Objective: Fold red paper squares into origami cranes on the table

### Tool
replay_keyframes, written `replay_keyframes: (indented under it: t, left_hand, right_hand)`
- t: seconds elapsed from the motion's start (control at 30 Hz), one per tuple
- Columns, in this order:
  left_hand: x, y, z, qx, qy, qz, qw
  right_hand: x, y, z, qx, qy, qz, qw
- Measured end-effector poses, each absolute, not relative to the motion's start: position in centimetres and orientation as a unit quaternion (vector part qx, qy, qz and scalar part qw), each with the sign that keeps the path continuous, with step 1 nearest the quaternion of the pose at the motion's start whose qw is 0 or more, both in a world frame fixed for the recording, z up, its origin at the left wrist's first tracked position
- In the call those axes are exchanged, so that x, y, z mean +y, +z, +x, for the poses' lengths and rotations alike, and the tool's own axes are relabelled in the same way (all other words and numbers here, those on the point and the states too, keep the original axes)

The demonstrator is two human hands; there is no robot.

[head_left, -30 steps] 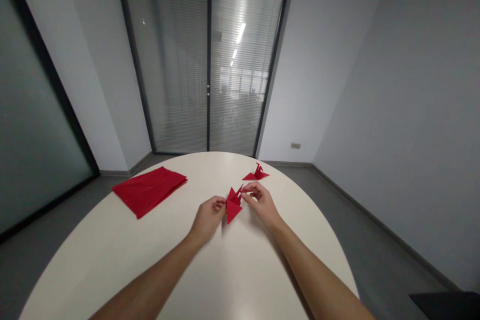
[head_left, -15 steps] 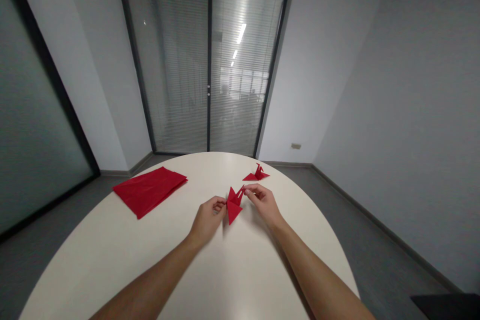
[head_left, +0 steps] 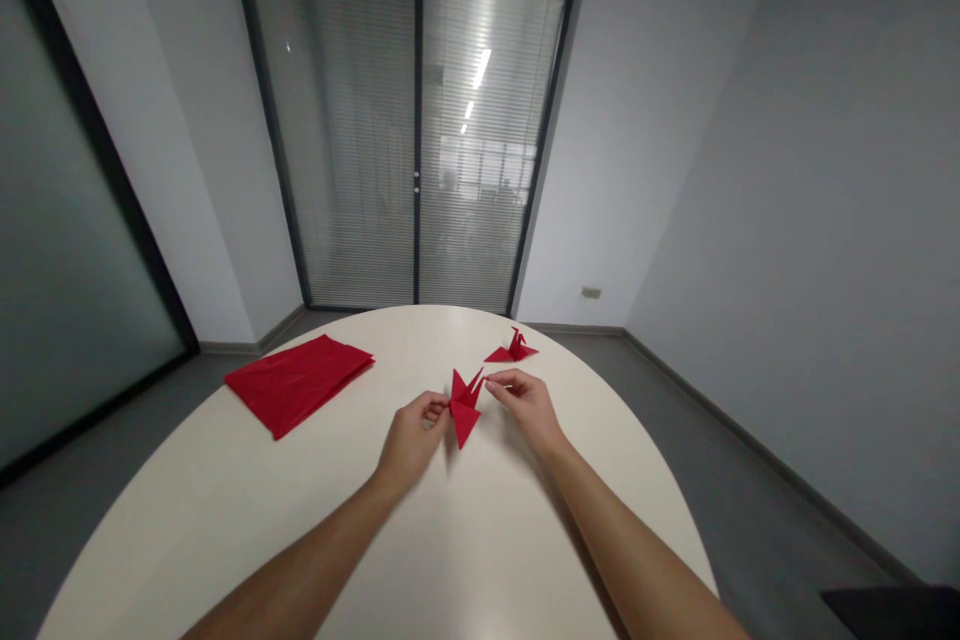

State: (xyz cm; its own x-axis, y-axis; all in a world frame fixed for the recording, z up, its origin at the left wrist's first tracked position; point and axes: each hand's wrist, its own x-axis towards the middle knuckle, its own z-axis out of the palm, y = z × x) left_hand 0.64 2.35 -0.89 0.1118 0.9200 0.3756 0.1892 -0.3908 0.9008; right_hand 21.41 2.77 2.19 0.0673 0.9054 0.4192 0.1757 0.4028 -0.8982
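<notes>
Together, left hand [head_left: 412,435] and right hand [head_left: 525,402] pinch a red, pointed, half-folded paper crane [head_left: 465,404]; fingers curled.

White round table [head_left: 465,540], red sheets [head_left: 298,382], paper crane [head_left: 511,350]

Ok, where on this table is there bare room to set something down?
Bare: the table near-left, between the red paper stack and the left forearm, and the far rim between that stack and the folded crane. Crowded: mid-table, where left hand and right hand pinch the half-folded red paper.
</notes>
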Motion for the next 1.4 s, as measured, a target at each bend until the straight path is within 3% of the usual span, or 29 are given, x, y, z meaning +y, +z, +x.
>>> replay_keyframes:
  t: [0.73,1.17,1.4]
  left_hand:
    - [1.91,-0.39,0.15,0.435,0.505,0.675,0.318]
    - [1.95,-0.54,0.29,0.437,0.497,0.674,0.327]
    - [1.98,-0.62,0.2,0.447,0.487,0.683,0.311]
  right_hand:
    - [2.81,1.96,21.52,-0.593,0.378,-0.435,0.562]
    - [2.79,1.95,21.38,-0.614,0.364,-0.423,0.558]
    - [2.55,2.05,21.23,-0.632,0.288,-0.444,0.567]
